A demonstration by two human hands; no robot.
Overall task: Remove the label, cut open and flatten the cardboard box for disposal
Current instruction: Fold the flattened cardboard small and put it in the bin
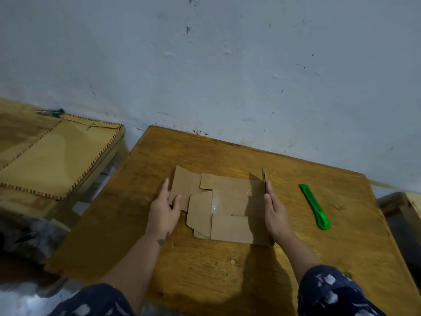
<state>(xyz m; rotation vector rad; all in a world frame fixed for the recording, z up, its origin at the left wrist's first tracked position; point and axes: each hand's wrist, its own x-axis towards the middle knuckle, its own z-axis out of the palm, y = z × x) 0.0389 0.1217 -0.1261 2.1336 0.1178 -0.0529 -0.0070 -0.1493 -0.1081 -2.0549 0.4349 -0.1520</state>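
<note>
A brown cardboard box [227, 210], cut open, lies mostly flat in the middle of the wooden table [205, 265], with clear tape showing near its centre. Its right flap [264, 176] still stands upright. My left hand [164, 209] rests at the box's left edge, fingers straight, thumb on the left flap. My right hand [274, 213] lies along the box's right side, straight fingers touching the upright flap. A green utility knife [315, 206] lies on the table to the right of the box, apart from both hands.
A light blue wall [216, 65] stands just behind the table. To the left is a lower wooden stand covered by a tan mat with stitched edging [57, 156]. Another piece of furniture [405, 210] shows at the right edge.
</note>
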